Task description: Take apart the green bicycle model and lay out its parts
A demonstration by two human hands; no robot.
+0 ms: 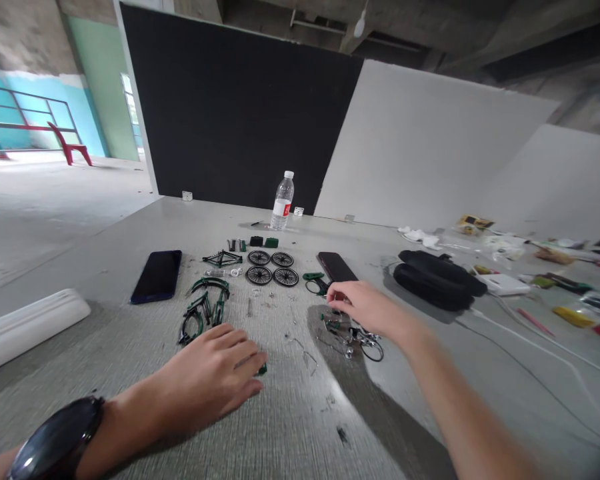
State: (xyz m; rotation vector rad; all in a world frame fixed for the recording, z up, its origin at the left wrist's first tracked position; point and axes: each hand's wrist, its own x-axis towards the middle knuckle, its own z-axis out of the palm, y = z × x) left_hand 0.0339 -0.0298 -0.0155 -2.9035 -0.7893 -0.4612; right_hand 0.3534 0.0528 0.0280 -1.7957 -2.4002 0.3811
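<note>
My left hand [217,370] is low over the table with its fingers bent together. A small green part [263,368] shows between its index finger and thumb; the rest is hidden. My right hand [365,307] reaches down with thumb and fingers closed, and what they grip, if anything, is hidden. Below it lies a pile of small green and silver parts [336,325] with a black ring [372,348]. Beyond my left hand are green and black model bicycle fenders [210,300], a small bicycle frame [223,259] and several spoked wheels [259,275].
A phone [157,277] lies at left, another phone [337,267] beyond my right hand. A water bottle [282,203] stands by the black panel [240,100]. At right are a black case [435,280], white cables [535,337] and clutter. A white object [35,327] lies far left.
</note>
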